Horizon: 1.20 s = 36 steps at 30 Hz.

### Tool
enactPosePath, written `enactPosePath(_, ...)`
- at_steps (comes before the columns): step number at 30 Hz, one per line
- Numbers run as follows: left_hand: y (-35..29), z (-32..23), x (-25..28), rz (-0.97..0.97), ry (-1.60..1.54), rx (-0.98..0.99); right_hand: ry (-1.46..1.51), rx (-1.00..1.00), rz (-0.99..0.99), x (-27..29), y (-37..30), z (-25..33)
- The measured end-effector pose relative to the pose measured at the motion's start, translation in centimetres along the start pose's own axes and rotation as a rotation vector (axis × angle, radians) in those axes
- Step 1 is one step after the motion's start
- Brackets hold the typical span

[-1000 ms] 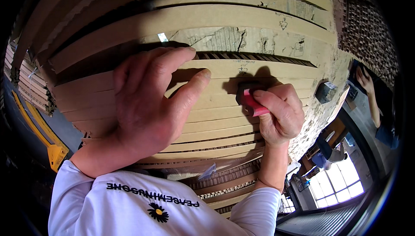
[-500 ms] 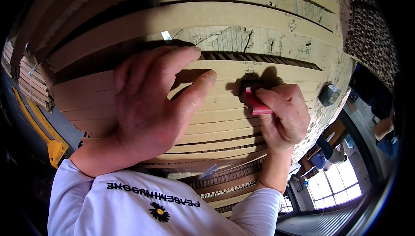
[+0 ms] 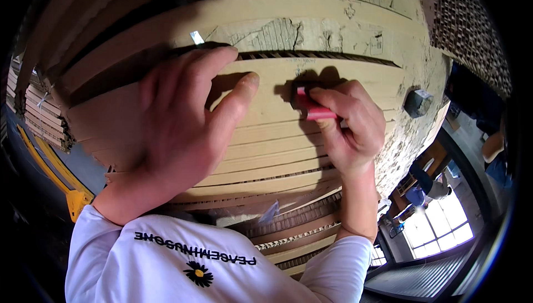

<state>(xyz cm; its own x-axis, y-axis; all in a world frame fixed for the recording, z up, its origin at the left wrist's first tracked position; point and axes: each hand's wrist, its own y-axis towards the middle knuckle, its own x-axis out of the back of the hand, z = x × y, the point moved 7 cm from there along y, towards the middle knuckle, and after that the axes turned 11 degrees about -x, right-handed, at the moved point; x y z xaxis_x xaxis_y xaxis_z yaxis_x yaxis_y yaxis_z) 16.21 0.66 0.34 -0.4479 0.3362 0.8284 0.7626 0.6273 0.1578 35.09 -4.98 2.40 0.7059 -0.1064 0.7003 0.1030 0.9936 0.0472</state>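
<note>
My right hand (image 3: 355, 128) grips a small block with a red handle and a dark base, which looks like a hand stamp (image 3: 319, 113). It is over a pale brown cardboard strip (image 3: 261, 100), just below a small dark printed mark (image 3: 300, 71); whether the base touches the card is hidden. To its left, my left hand (image 3: 180, 108) spreads over the same row of strips, thumb and index finger apart and nothing visible in it. Its other fingers are in shadow.
More cardboard strips (image 3: 244, 8) lie in rows beyond, one torn. Right of my right hand sits a dark hexagonal block (image 3: 418, 102). A shiny scrap (image 3: 196, 37) is near my left fingertips. Yellow pallet-jack-like forks (image 3: 47, 161) stand at the left; a person (image 3: 433, 189) is at the far right.
The whole view has shifted a little, with strips and hands appearing farther up and left. My right hand still holds the stamp near the same mark, its red handle turned slightly. The left hand stays spread.
</note>
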Motion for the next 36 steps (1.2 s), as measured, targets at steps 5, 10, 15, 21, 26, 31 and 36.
enactPosePath(5, -0.1, -0.6, 0.3, 0.002, 0.046, -0.138, 0.612, -0.177, -0.294, 2.6, -3.0, -2.0)
enactPosePath(10, -0.1, -0.5, 0.3, -0.006, 0.041, -0.126, 0.213, -0.106, -0.091, 1.2, -3.6, -0.8)
enactPosePath(15, 0.0, -0.4, 0.2, 0.012, 0.02, -0.106, 0.107, -0.029, -0.039, 0.4, -3.4, -0.1)
enactPosePath(21, -0.1, -0.2, 0.2, 0.024, -0.015, -0.088, 0.081, -0.014, 0.005, 0.0, -3.1, 0.2)
enactPosePath(26, -0.2, -0.1, 0.0, 0.007, -0.011, -0.09, 0.072, -0.04, 0.009, -0.1, -3.1, 0.1)
enactPosePath(31, -0.2, 0.1, -0.2, 0.026, -0.005, -0.07, 0.028, -0.063, 0.039, -0.2, -2.8, 0.2)
enactPosePath(36, 0.1, 0.0, -0.2, 0.088, 0.006, -0.092, 0.0, -0.083, 0.055, 0.2, -2.5, 0.5)
